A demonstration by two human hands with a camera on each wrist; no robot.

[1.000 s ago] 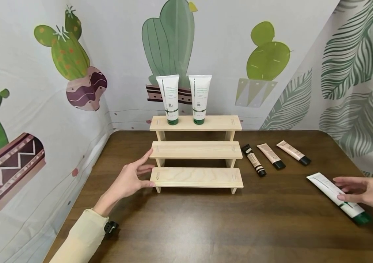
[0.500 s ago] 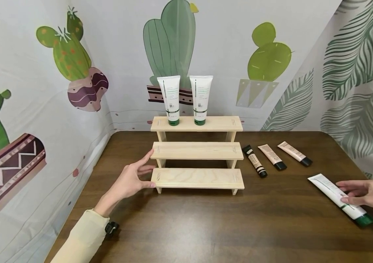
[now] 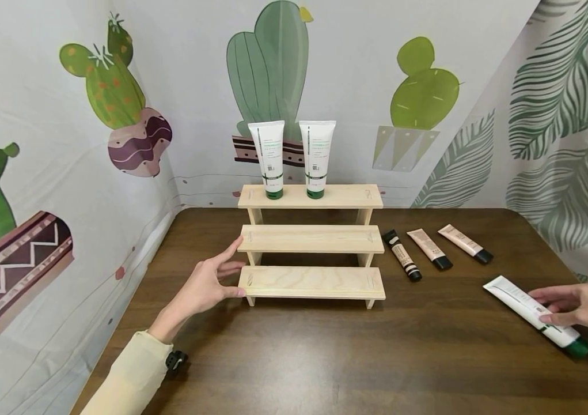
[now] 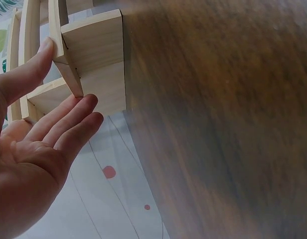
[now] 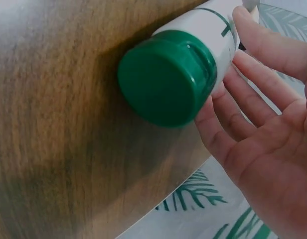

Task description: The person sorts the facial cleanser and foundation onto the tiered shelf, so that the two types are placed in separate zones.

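Note:
A wooden three-step display stand stands on the table. My left hand touches its left end, fingers nearly straight. In the left wrist view, the thumb rests on the edge of one shelf and the fingertips touch a corner of it. At the right, my right hand holds a white squeeze tube between thumb and fingers. Its green cap points towards the right wrist camera. Whether the tube is clear of the tabletop I cannot tell. Two similar white tubes stand cap-down on the top shelf.
Right of the stand lie a black-and-beige tube and two pink tubes with black caps, one left of the other. The brown table meets a cactus-print cloth at its back and left.
My right hand and the white tube have shifted slightly to the right, and the thumb lies closer against the tube. The left hand stays at the stand.

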